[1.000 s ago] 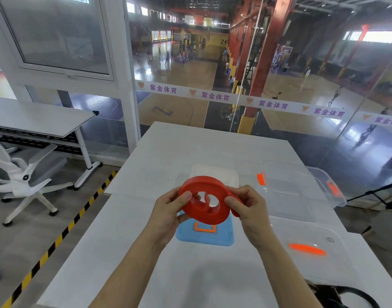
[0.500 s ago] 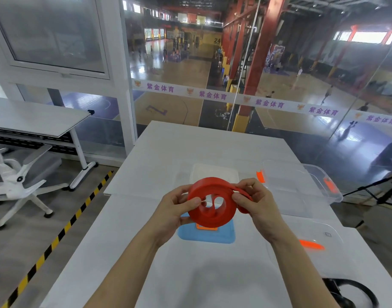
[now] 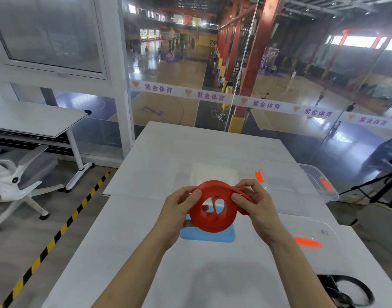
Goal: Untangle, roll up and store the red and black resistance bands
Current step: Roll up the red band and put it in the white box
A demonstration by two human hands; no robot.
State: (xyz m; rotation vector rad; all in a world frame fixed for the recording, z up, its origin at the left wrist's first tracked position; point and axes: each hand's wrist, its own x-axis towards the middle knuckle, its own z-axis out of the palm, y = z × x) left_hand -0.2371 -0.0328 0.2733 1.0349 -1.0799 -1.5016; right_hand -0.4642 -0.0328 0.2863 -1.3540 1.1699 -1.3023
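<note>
Red resistance band [image 3: 212, 215], wound into a loose coil, is being held above the white worktop [image 3: 128, 236], left hand [image 3: 179, 213] and right hand [image 3: 255, 203] fingers clamping its rim; the black band [image 3: 344, 292] is lying half cut off at the frame's corner.

Looked like an office-style room perched over an indoor sports hall. Beyond the fingers [image 3: 194, 194], past a white table [image 3: 204, 147] and a glass wall [image 3: 279, 85] carrying a banner [image 3: 266, 104] of purple Chinese characters, showed basketball courts [image 3: 175, 70] with distant players and red steel columns [image 3: 255, 63]. Left of the fingers stood another desk [image 3: 35, 118], a white swivel chair [image 3: 15, 181] and yellow-black floor tape [image 3: 57, 234].
</note>
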